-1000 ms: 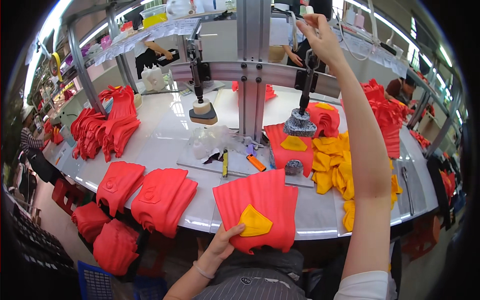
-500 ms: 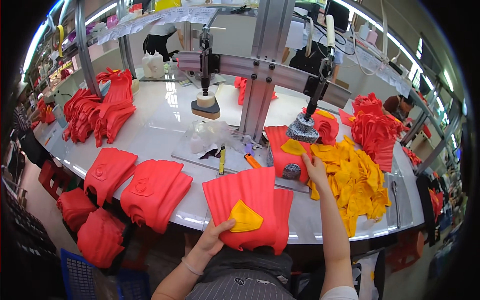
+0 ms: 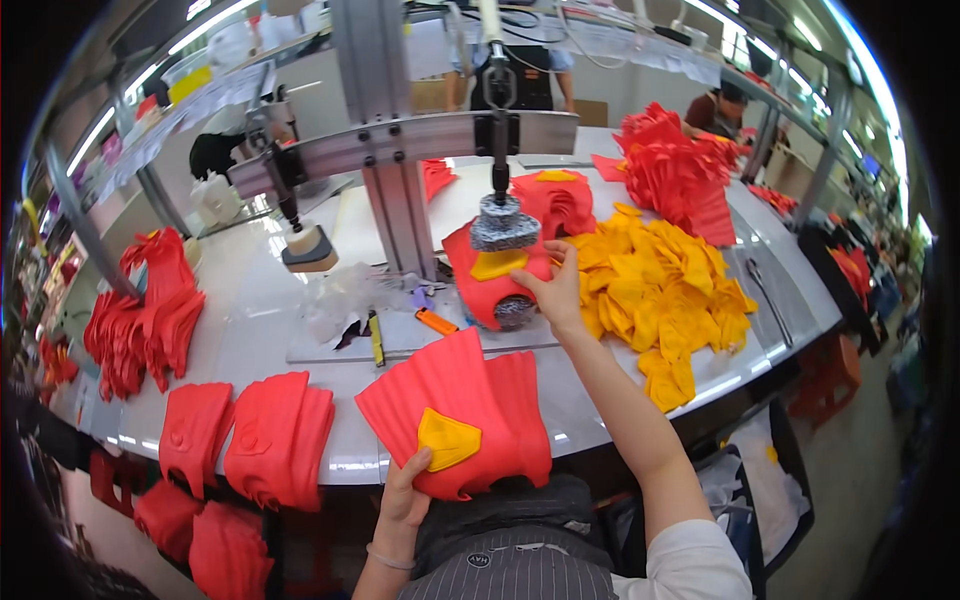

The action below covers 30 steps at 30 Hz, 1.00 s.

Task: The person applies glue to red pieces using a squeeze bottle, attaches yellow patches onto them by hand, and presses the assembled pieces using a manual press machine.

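My left hand (image 3: 405,492) is closed at the lower left of a stack of red molded fabric pieces (image 3: 500,400). Its thumb lies over the edge of a yellow shield-shaped patch (image 3: 450,440) resting on the top piece. Farther off, my right hand (image 3: 556,290) has its thumb and fingers apart at another red piece (image 3: 478,293), draped over a speckled form (image 3: 515,312). The thumb touches that piece beside its yellow patch (image 3: 497,265). A speckled press head (image 3: 505,225) is right over this patch and hides its upper part.
A yellow patch heap (image 3: 650,285) is right of the form. Red stacks stand at left (image 3: 275,440) and back right (image 3: 680,170). A second press head (image 3: 308,250) hangs left of the metal post (image 3: 400,220). An orange-handled cutter (image 3: 436,321) and tweezers (image 3: 768,300) lie on the table.
The whole view has shifted, so the table's things appear farther left. The speckled press head now sits closer over the yellow patch on the form. My left hand keeps its hold.
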Each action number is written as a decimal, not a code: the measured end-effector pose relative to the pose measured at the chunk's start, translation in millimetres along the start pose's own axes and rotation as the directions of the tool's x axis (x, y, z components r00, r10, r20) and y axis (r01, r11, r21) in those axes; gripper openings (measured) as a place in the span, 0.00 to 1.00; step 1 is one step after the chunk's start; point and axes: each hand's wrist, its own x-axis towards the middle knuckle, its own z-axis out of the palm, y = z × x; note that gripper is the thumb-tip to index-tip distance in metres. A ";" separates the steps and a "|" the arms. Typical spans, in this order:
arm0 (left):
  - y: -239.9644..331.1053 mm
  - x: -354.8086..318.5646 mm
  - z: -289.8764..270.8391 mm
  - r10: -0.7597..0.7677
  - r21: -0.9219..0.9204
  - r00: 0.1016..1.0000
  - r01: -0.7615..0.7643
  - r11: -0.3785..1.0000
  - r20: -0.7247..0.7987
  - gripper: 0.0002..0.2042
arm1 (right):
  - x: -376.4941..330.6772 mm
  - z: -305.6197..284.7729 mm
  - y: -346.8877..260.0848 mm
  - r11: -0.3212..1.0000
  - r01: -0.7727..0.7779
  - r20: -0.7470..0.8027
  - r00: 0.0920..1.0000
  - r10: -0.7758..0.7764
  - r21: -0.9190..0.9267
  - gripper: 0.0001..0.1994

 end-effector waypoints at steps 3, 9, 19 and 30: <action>-0.4 3.2 -3.9 0.006 0.021 1.000 -0.006 1.000 -0.011 0.31 | 4.2 -24.8 -48.8 0.652 -0.625 0.443 0.775 0.451 0.430 0.26; 20.0 8.3 -5.8 0.040 0.032 0.998 -0.038 0.999 -0.052 0.31 | 50.2 -82.6 -20.2 0.821 -0.339 0.174 0.941 0.291 0.459 0.22; 35.1 35.5 6.1 0.100 0.114 0.995 -0.097 0.989 -0.017 0.34 | 228.6 -46.2 64.1 0.636 -0.377 0.235 0.925 0.299 0.673 0.25; 41.0 52.7 19.3 0.077 0.187 0.997 -0.072 0.980 -0.020 0.33 | 219.0 -42.3 82.8 0.484 -0.010 -0.016 1.000 -0.010 -0.875 0.18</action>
